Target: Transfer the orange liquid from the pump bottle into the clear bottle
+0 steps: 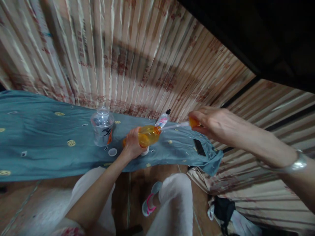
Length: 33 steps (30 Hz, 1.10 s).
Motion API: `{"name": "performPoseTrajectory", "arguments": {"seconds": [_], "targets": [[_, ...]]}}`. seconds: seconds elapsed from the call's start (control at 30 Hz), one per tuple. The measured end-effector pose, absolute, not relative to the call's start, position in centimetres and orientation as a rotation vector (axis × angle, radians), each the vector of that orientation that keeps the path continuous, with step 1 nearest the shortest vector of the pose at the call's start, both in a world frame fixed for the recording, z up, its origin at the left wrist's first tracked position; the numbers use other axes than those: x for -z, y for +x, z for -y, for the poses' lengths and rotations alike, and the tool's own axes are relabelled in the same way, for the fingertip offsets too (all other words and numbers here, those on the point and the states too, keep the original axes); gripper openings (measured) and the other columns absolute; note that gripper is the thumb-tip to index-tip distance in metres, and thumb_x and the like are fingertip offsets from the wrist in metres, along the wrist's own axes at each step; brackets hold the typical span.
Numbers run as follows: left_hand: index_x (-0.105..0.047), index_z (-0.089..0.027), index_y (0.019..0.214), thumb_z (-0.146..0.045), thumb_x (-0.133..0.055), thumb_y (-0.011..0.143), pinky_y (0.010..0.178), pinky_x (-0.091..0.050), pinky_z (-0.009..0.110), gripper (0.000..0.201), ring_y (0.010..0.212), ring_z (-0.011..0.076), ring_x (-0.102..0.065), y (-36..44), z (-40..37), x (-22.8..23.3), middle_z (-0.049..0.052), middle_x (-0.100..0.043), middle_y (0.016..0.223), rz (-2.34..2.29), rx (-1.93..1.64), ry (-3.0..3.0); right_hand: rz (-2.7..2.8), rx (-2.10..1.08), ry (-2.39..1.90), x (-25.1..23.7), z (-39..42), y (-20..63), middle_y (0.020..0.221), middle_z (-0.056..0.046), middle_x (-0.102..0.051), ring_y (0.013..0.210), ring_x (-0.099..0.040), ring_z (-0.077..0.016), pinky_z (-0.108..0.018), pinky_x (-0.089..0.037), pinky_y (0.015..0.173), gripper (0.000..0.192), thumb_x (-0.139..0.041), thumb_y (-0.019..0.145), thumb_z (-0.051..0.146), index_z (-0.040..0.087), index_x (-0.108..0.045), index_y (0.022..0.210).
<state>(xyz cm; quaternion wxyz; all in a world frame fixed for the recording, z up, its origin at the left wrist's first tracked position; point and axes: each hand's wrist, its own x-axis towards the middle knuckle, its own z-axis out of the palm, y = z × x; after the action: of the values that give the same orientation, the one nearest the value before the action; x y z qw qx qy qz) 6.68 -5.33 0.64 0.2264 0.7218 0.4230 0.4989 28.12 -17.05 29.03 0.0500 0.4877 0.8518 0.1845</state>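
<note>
My left hand (133, 144) is wrapped round an amber see-through plastic bottle (149, 136), tilted with its open mouth to the right. An orange cap (194, 122) with a long whitish tube (176, 126) is pinched in my right hand (209, 122). The tube reaches left to the bottle's mouth; whether its tip is inside or just in front, I cannot tell. A white bottle with a black top (162, 120) stands behind the amber one. Part of a small white object (145, 151) shows below my left hand, mostly hidden.
A teal patterned cloth (49, 141) covers the long surface. On it are a large clear plastic bottle (102, 127) without a cap, a small white lid (112, 152) and a dark phone (199, 147). A pleated curtain (118, 59) hangs behind. Bags (225, 209) lie on the floor at right.
</note>
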Motion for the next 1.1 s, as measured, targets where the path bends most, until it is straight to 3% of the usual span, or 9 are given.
{"name": "performPoseTrajectory", "arguments": {"seconds": [0.17, 0.37, 0.63, 1.1], "targets": [[-0.045, -0.019, 0.127, -0.026, -0.077, 0.057, 0.104, -0.05, 0.053, 0.077, 0.119, 0.0363, -0.062, 7.2, 5.5, -0.4, 0.014, -0.064, 0.123, -1.146, -1.363, 2.086, -2.505, -0.48, 1.195, -26.7, 13.3, 24.5, 0.085, -0.01, -0.07, 0.076, -0.061, -0.0172, -0.031, -0.033, 0.068, 0.022, -0.048, 0.1, 0.028, 0.012, -0.063, 0.103], [-0.039, -0.016, 0.132, -0.026, -0.076, 0.06, 0.107, -0.048, 0.055, 0.082, 0.123, 0.0374, -0.06, 7.6, 5.7, -0.1, 0.018, -0.061, 0.128, -1.106, -1.388, 2.14, -2.375, -0.333, 1.224, -25.1, 11.3, 22.4, 0.095, -0.014, -0.074, 0.085, -0.067, -0.0206, -0.031, -0.033, 0.068, 0.025, -0.055, 0.096, 0.026, 0.009, -0.063, 0.113], [-0.039, -0.022, 0.132, -0.023, -0.081, 0.054, 0.108, -0.048, 0.054, 0.089, 0.125, 0.0372, -0.059, 8.0, 5.8, -0.2, 0.014, -0.06, 0.13, -1.122, -1.37, 2.081, -2.419, -0.305, 1.143, -24.6, 10.5, 21.8, 0.093, -0.014, -0.074, 0.083, -0.066, -0.019, -0.03, -0.033, 0.069, 0.02, -0.05, 0.097, 0.023, 0.011, -0.066, 0.104], [-0.042, -0.017, 0.13, -0.023, -0.08, 0.054, 0.108, -0.048, 0.054, 0.084, 0.125, 0.0372, -0.059, 7.8, 5.6, -0.5, 0.016, -0.06, 0.127, -1.111, -1.378, 2.027, -2.278, -0.2, 1.238, -25.3, 8.4, 20.1, 0.083, -0.012, -0.075, 0.074, -0.067, -0.0185, -0.028, -0.035, 0.061, 0.031, -0.063, 0.094, 0.038, 0.01, -0.073, 0.104]]}}
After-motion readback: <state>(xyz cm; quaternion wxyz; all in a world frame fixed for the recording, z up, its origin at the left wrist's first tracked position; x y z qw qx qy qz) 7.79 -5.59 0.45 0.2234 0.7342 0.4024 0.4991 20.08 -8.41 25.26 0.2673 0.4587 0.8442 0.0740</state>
